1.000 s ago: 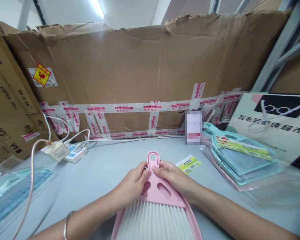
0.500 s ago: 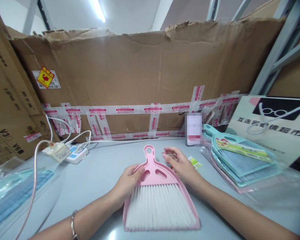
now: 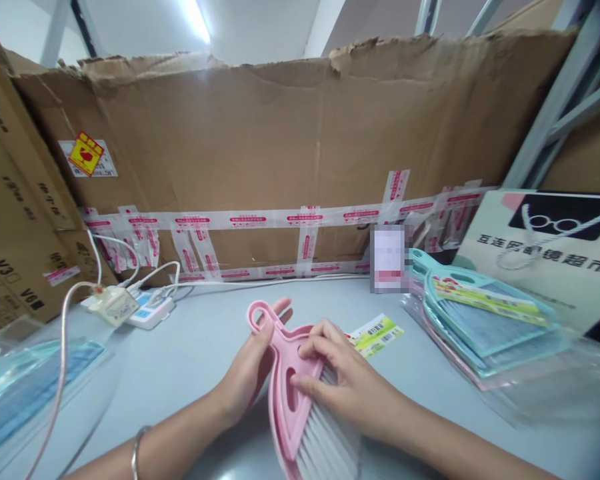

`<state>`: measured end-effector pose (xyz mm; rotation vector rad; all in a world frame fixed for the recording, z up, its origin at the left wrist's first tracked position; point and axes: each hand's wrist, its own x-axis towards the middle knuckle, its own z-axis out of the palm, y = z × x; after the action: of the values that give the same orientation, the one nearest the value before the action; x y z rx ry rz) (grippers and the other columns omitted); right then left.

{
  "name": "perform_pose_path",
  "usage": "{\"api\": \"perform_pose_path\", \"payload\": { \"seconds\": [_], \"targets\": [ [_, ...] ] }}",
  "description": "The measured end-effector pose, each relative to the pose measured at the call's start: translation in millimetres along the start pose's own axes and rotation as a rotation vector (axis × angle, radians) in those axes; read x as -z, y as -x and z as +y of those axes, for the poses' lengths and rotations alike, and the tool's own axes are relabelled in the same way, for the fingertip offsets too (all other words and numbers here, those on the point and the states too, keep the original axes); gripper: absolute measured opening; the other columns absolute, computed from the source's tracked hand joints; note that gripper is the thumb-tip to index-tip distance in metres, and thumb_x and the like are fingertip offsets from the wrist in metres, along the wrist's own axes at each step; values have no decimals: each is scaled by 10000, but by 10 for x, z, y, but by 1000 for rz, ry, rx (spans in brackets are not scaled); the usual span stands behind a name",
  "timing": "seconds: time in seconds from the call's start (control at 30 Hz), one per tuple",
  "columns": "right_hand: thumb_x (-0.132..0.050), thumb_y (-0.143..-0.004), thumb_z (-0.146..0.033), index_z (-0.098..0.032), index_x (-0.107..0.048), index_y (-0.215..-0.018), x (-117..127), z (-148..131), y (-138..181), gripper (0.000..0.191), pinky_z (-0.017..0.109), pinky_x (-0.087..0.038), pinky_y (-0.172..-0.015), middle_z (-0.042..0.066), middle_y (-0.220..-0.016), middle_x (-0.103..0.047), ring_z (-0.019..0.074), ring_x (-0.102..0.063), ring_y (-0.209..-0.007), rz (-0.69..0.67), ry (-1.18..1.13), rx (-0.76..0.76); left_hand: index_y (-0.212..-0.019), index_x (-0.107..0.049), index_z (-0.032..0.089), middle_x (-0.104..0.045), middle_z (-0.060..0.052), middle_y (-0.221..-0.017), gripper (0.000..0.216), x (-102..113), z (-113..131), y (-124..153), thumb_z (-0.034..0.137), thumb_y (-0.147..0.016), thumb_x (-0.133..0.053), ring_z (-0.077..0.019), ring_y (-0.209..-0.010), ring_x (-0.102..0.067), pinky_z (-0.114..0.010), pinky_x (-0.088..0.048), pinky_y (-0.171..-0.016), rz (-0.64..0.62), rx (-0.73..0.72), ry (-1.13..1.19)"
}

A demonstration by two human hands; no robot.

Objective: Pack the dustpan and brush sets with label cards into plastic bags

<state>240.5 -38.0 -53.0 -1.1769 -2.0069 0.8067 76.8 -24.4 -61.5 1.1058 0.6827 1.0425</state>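
A pink dustpan (image 3: 276, 417) and a pink hand brush (image 3: 325, 430) with white bristles lie nested together, tilted up off the table in front of me. My left hand (image 3: 247, 370) is closed around the handle end, thumb on top by the hanging loop, fingers behind it. Over the brush's head, my right hand (image 3: 343, 373) grips around the cut-out holes, with its thumb at the lower hole and fingers at the upper one. A yellow-green label card (image 3: 380, 335) rests on the table just beyond my right hand.
Teal dustpan sets (image 3: 490, 313) in clear plastic are stacked at right, before a paper bag (image 3: 545, 260). A phone-like device (image 3: 389, 259) leans against a large carton (image 3: 260, 147). At left are a power strip (image 3: 153, 309), cables and a bagged blue brush set (image 3: 35, 380).
The dustpan and brush have been lifted and turned, handle swinging left. My left hand has shifted up to the handle, and my right hand has closed on the brush. More of the label card shows.
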Motion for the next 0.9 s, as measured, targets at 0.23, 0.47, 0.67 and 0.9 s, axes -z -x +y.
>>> {"api": "perform_pose_path", "payload": {
  "seconds": [0.23,0.47,0.67,0.9],
  "targets": [
    [-588,-760,-333,-196,-531,-782,-17,-57,58,150,348,-331,-919,23,-889,-450,188,-449,-1026,23,-136,55,-867,-578,166,-671,-85,-901,402,51,37,-11,541,-724,-552,-276,-1067,-527,-402,-367,-941,-79,-314,-165],
    [-574,-771,-343,-198,-499,-741,-87,-148,106,166,340,-374,-826,21,-866,-454,180,-473,-908,84,-77,58,-777,-561,168,-688,-49,-781,245,-109,17,84,411,-756,-585,-231,-883,-615,-357,-445,-833,190,-316,-107],
    [-560,-782,-336,-200,-497,-756,-94,-164,112,152,336,-369,-847,23,-879,-454,178,-472,-934,83,-87,72,-723,-554,162,-684,-55,-785,251,-122,61,99,409,-771,-566,-232,-890,-611,-336,-452,-809,224,-311,-157],
    [-571,-767,-321,-200,-517,-746,-57,-106,83,134,334,-363,-858,29,-890,-455,191,-461,-986,66,-128,72,-961,-535,192,-646,-73,-991,362,55,158,53,414,-700,-649,-249,-1015,-558,-369,-419,-882,-161,-293,-264]
  ]
}}
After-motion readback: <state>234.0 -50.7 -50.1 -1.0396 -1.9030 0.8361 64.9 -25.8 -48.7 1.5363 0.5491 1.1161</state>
